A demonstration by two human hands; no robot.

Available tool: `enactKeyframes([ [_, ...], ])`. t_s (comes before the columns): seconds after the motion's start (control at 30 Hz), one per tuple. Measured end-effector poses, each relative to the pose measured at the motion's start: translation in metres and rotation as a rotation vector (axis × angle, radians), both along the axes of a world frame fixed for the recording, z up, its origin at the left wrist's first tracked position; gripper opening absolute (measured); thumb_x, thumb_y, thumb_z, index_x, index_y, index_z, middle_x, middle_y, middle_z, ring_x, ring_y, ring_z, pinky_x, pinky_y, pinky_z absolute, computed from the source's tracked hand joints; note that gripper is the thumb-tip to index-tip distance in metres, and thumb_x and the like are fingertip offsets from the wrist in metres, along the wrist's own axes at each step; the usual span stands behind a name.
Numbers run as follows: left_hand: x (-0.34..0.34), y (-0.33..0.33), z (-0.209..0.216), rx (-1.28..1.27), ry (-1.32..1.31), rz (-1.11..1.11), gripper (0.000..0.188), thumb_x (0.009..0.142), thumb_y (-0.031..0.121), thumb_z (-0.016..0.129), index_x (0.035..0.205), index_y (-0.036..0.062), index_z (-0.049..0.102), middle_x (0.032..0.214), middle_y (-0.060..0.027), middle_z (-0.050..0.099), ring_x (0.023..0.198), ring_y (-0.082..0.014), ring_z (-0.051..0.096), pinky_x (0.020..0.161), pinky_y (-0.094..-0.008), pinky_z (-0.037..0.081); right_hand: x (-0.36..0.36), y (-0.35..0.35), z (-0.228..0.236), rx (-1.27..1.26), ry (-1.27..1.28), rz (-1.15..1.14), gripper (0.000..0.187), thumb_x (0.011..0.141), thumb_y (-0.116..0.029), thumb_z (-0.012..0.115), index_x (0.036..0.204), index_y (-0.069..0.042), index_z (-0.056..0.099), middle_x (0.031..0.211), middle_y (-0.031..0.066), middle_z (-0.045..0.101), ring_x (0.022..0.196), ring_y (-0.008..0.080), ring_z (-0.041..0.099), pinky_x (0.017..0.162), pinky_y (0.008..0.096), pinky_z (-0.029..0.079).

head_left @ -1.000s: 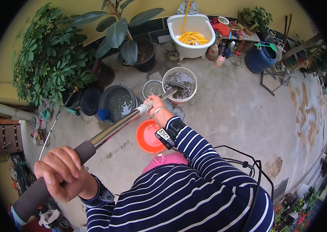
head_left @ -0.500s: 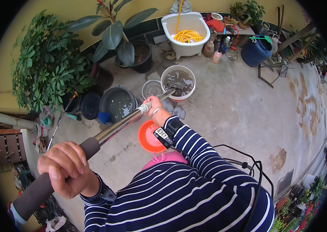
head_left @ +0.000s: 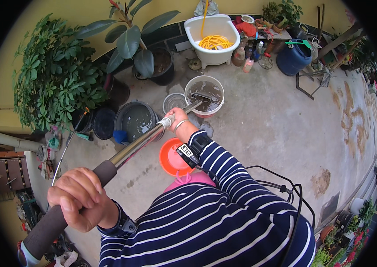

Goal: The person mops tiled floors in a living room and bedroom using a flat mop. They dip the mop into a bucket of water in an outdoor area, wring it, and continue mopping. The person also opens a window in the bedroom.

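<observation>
A long metal mop (head_left: 141,144) runs slantwise from the lower left toward the middle. My left hand (head_left: 80,199) is closed round its dark foam grip. Further down the pole, my right hand (head_left: 179,119) wraps the shaft by a whitish collar. The mop's head (head_left: 202,96) is inside a white bucket (head_left: 220,107) of murky grey-brown water; its metal bracket shows at the surface, and what lies under it is hidden. Just below my right forearm, an orange basin (head_left: 166,162) sits on the concrete floor.
Left of the white bucket stand a round lid (head_left: 173,102) and a dark tub of water (head_left: 121,113). Behind are a potted rubber plant (head_left: 164,66) and a white tub (head_left: 217,54) with a coiled yellow hose (head_left: 215,42). A blue barrel (head_left: 293,60) stands back right.
My left hand and the grip end have shifted slightly right and down. The mop's head has moved a little within the bucket. Both hands keep their hold on the pole.
</observation>
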State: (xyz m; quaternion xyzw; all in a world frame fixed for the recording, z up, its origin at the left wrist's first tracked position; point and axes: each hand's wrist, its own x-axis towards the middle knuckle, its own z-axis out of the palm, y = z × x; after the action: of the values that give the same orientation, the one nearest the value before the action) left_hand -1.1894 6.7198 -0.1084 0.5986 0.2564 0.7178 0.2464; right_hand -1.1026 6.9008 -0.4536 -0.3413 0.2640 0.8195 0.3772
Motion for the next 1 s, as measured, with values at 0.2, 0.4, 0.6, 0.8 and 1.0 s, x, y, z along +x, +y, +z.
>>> enactKeyframes([
  [0.2,-0.002,0.003,0.001,0.0,-0.007,-0.01,0.02,0.091,0.013,0.048,0.072,0.01,0.042,0.053,-0.0014,0.046,0.039,-0.01,0.043,0.044,-0.0253,0.041,0.0,0.001,0.001,0.014,0.001,0.013,0.025,0.082,-0.011,0.046,0.058,-0.01,0.038,0.056,0.0075,0.043,0.049,0.0214,0.046,0.048,0.0357,0.046],
  [0.4,0.004,0.004,0.004,-0.024,-0.007,0.026,0.019,0.091,0.012,0.048,0.073,0.0092,0.043,0.053,-0.0017,0.045,0.039,-0.0109,0.042,0.045,-0.026,0.041,0.002,-0.006,0.007,0.006,-0.011,0.011,0.026,0.084,-0.011,0.047,0.059,-0.01,0.039,0.056,0.0067,0.043,0.049,0.0209,0.046,0.047,0.0342,0.046],
  [0.6,0.006,0.007,0.005,-0.049,-0.015,0.043,0.019,0.091,0.012,0.048,0.074,0.009,0.043,0.052,-0.002,0.045,0.04,-0.0114,0.042,0.045,-0.0262,0.041,0.003,-0.008,0.008,-0.086,0.025,-0.04,0.024,0.086,-0.01,0.048,0.063,-0.009,0.041,0.056,0.0041,0.043,0.049,0.0191,0.046,0.045,0.0313,0.047],
  [0.8,0.004,0.007,0.004,-0.04,0.0,0.023,0.019,0.091,0.012,0.048,0.073,0.0093,0.043,0.052,-0.0021,0.045,0.04,-0.0115,0.042,0.045,-0.0266,0.041,0.002,-0.01,0.005,-0.051,0.039,-0.041,0.023,0.086,-0.01,0.048,0.064,-0.009,0.042,0.056,0.0039,0.043,0.049,0.0188,0.046,0.046,0.0324,0.047],
  [1.0,0.005,0.003,0.001,-0.061,-0.04,0.056,0.021,0.092,0.012,0.047,0.072,0.0097,0.042,0.052,-0.002,0.045,0.04,-0.0114,0.042,0.046,-0.0269,0.041,-0.002,-0.007,-0.002,-0.09,0.015,0.017,0.024,0.082,-0.011,0.048,0.06,-0.01,0.04,0.055,0.0053,0.042,0.049,0.0198,0.046,0.047,0.0334,0.047],
])
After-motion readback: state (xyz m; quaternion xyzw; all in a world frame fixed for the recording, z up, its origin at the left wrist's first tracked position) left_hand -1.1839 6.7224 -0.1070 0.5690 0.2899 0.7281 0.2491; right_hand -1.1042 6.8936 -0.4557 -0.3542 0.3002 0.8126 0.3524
